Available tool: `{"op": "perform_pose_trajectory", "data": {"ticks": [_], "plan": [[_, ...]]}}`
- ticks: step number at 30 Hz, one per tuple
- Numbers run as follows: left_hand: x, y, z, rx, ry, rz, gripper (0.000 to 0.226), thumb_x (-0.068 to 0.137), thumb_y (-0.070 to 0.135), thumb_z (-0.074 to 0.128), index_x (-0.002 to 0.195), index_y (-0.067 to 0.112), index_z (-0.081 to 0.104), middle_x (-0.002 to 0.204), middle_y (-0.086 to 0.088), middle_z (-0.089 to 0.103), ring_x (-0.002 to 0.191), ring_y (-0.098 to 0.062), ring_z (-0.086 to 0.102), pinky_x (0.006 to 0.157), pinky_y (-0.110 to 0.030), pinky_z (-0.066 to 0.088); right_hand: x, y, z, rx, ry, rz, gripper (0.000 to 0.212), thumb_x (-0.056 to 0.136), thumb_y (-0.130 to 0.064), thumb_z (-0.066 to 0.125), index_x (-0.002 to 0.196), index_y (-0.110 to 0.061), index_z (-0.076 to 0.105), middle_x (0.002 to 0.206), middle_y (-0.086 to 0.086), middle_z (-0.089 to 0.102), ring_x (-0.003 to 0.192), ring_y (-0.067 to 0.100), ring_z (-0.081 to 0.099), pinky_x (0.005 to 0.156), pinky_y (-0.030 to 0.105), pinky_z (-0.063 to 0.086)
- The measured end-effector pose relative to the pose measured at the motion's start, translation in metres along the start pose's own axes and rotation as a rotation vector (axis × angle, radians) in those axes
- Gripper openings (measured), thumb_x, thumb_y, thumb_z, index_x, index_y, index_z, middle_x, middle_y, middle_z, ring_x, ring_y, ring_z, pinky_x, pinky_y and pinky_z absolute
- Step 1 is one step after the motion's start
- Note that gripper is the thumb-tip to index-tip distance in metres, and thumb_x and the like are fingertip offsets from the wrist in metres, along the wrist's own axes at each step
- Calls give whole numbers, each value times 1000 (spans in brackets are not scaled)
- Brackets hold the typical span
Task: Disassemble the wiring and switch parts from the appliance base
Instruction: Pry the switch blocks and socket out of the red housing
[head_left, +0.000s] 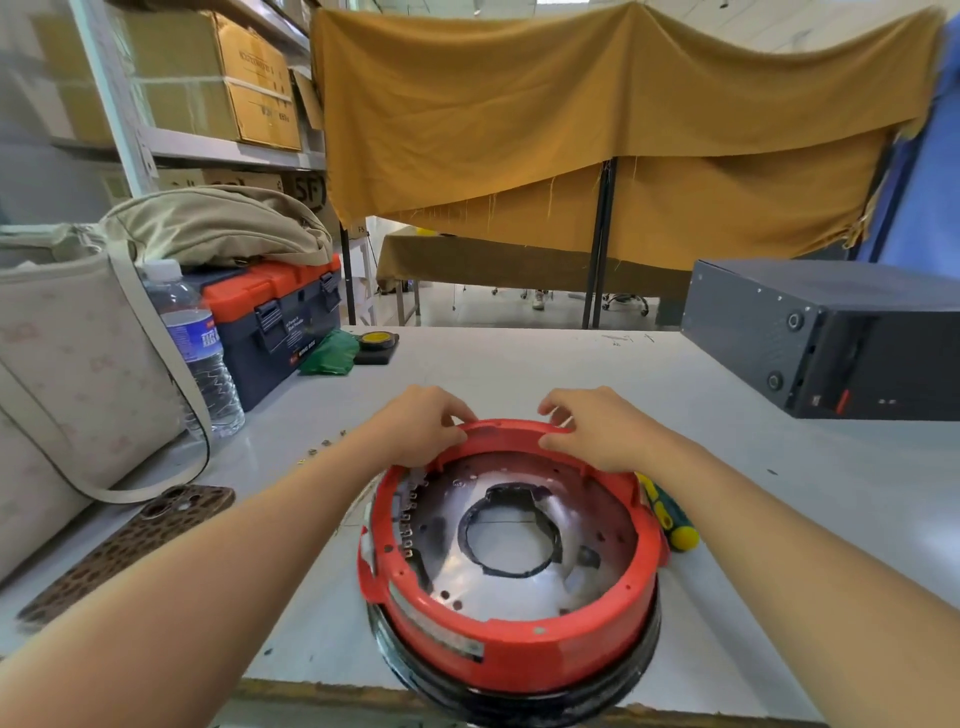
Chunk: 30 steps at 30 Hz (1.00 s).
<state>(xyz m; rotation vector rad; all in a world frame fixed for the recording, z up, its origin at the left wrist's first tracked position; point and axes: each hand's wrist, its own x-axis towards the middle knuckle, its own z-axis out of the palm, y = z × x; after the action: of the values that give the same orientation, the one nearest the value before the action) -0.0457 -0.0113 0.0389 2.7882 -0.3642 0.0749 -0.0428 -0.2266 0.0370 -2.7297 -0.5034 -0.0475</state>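
Red plastic appliance base (511, 644) at lower centre, over table edge | silver inner plate (467, 577) inside | left hand (415, 434), right hand (597, 431) pinch far rim, equally near; wiring below-left of fingers.

Base (511, 644) front-centre on table (779, 499); screwdriver (670, 519) right (touching).

You're in a workshop or storeroom: metal shelving (156, 140) stacked with cardboard boxes (208, 73), an orange-lidded toolbox (275, 312) and screwdriver (670, 519) on the grey tabletop (519, 364).
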Motion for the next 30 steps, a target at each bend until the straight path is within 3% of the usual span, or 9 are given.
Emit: {"op": "perform_pose_trajectory", "data": {"ticks": [5, 8, 14, 20, 26, 30], "plan": [[8, 16, 17, -106, 131, 43, 16, 86, 28, 65, 98, 18, 68, 94, 1, 70, 82, -12, 57, 74, -22, 40, 2, -6, 12, -73, 79, -19, 28, 91, -37, 59, 117, -27, 60, 117, 9, 61, 106, 28, 57, 87, 36, 47], [7, 18, 22, -170, 143, 42, 19, 85, 28, 68, 99, 16, 66, 87, 5, 65, 76, -8, 55, 69, -19, 38, 0, -4, 18, -179, 153, 8, 23, 94, -39, 53, 111, -26, 63, 113, 9, 61, 103, 31, 58, 77, 35, 43], [1, 3, 13, -200, 112, 3, 24, 81, 24, 71, 104, 18, 63, 103, 4, 63, 88, -10, 61, 77, -20, 43, -3, 3, 17, -294, 212, 61, 25, 98, -31, 46, 113, -17, 60, 111, 13, 60, 101, 35, 58, 70, 33, 38], [0, 2, 15, -141, 126, 6, 33, 84, 19, 66, 117, 22, 62, 115, -2, 65, 98, -19, 61, 84, -23, 44, -10, 5, 12, -357, 118, 113, 34, 89, -9, 42, 120, -19, 53, 113, 11, 58, 96, 32, 56, 66, 32, 37], [4, 5, 21, -113, 125, 49, 40, 88, 16, 62, 127, 20, 58, 130, 1, 57, 113, -16, 56, 88, -15, 34, -10, 11, 6, -277, 49, 91, 36, 89, -20, 48, 125, -22, 51, 118, 9, 58, 100, 31, 56, 68, 31, 39], [6, 7, 22, -127, 98, 121, 38, 87, 15, 61, 125, 22, 59, 127, 4, 59, 112, -12, 55, 90, -15, 35, -4, 6, 7, -94, 58, -1, 37, 91, -23, 54, 129, -23, 51, 122, 8, 58, 107, 28, 56, 87, 39, 48]]}}
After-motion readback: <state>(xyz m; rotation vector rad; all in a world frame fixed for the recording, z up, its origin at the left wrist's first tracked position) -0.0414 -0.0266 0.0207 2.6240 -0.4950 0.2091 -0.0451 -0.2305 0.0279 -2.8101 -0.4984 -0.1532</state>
